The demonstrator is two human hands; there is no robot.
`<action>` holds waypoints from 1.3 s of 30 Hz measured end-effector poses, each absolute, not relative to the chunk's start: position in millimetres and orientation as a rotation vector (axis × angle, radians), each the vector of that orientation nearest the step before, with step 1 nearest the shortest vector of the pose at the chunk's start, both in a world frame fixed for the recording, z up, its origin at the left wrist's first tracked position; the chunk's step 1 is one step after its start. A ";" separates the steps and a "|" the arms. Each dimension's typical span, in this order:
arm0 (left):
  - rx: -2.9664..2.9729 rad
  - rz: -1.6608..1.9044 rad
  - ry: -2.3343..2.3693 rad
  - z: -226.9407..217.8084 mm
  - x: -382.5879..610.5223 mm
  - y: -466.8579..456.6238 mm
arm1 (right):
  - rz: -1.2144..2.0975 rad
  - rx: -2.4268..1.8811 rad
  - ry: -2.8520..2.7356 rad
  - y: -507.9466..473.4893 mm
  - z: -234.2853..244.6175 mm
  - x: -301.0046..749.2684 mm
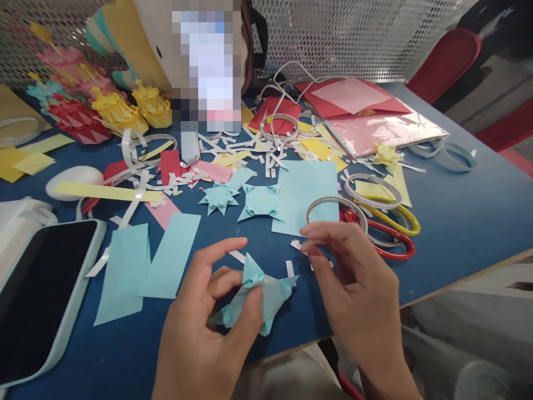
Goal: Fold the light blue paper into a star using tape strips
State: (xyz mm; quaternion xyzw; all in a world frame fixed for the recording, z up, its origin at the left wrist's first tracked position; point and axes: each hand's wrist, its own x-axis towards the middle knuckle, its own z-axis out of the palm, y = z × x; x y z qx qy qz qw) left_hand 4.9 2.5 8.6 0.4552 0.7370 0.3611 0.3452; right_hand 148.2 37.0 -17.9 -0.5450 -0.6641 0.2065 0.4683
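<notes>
My left hand (208,322) grips a folded light-blue paper piece (266,294) between thumb and fingers, low over the blue table (458,222). My right hand (353,283) hovers just right of it, its fingertips pinched on a tiny white strip of paper or tape (300,245). Two finished light-blue folded pieces (220,198) (260,203) lie beyond my hands, beside a light-blue square sheet (306,189). Two light-blue paper strips (144,266) rest to the left.
A phone (37,294) lies at the left edge. Scissors with red and yellow handles (391,228) and tape rings (372,189) sit to the right. Paper scraps litter the middle. Red and yellow folded paper pieces (108,111) stand at the back left, pink and red sheets (366,116) at the back right.
</notes>
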 end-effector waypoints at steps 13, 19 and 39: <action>1.001 0.990 1.767 7.5 5.6 1.6 | 1.244 -1.141 -1.687 27.2 -18.4 144.7; 0.962 1.068 1.696 2.3 5.3 1.7 | 1.266 -1.112 -1.495 29.2 -21.6 146.2; 2.238 0.975 1.798 -24.2 -8.8 8.7 | -0.089 -1.498 -2.166 42.2 -14.0 189.5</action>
